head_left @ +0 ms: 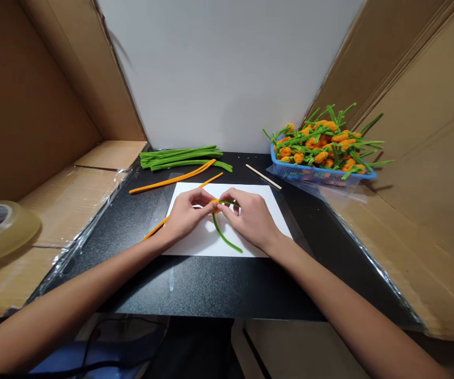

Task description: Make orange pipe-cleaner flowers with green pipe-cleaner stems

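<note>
Above a white sheet of paper [195,245], my left hand [187,210] and my right hand [248,213] meet fingertip to fingertip. Both pinch a small orange fuzzy piece [216,205], mostly hidden by the fingers. From it a green fuzzy stem [223,235] curves down toward the paper's front edge, and another green length runs under my right fingers. A long orange fuzzy stem [156,227] passes diagonally behind my left hand; its far end shows beyond the paper.
Green stems [179,158] and folded orange stems [171,177] lie at the back left. A thin wooden stick [263,177] is behind the paper. At the back right, a blue basket [309,172] holds orange-and-green pieces. A tape roll [25,231] sits far left; cardboard walls flank the black table [211,287].
</note>
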Tool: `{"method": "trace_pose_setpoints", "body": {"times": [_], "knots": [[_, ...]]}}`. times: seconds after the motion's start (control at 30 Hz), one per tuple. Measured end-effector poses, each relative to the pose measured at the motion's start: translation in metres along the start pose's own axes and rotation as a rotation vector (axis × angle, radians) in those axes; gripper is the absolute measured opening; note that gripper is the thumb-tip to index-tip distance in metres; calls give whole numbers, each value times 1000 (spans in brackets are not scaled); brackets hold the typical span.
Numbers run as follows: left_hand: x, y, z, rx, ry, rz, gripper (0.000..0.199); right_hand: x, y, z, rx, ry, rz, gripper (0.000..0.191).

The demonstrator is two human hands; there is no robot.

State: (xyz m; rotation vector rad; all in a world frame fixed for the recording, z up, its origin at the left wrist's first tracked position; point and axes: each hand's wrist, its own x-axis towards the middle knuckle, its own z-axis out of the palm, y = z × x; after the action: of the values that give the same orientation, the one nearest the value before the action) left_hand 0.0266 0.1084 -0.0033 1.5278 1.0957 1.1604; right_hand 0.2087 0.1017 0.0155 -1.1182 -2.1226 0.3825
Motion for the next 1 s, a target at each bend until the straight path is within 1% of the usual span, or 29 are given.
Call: {"method": "trace_pose_setpoints", "body": {"times": [0.07, 0.13, 0.3, 0.4, 0.5, 0.57, 0.7, 0.87, 1.0], "knots": [[-1, 1, 2, -37, 17, 1, 26, 0, -2, 1, -12, 27, 6, 3], [-1, 1, 3, -53, 33, 9, 25, -1, -4, 2, -16, 45, 41, 6], [-3, -2, 7, -44, 49, 9, 22, -2, -7, 5, -31, 34, 109, 8], [-3, -3, 8, -61, 42, 0, 22, -2, -9, 6, -59, 33, 97, 6], [-4, -2, 7, 7, 22, 10, 24, -3, -10, 7, -92, 40, 61, 7], [-5, -1, 7, 32, 30, 18, 24, -3, -10, 8, -111, 41, 67, 7], [-4, -3, 9, -70, 86, -16, 27, -3, -8, 11, -133, 37, 95, 11], [-2, -8, 11, -209, 112, -116, 23, -3, -4, 17, -133, 42, 87, 15], [-1, -12, 11, -267, 128, -146, 20, -3, -3, 20, -105, 69, 93, 15]]}}
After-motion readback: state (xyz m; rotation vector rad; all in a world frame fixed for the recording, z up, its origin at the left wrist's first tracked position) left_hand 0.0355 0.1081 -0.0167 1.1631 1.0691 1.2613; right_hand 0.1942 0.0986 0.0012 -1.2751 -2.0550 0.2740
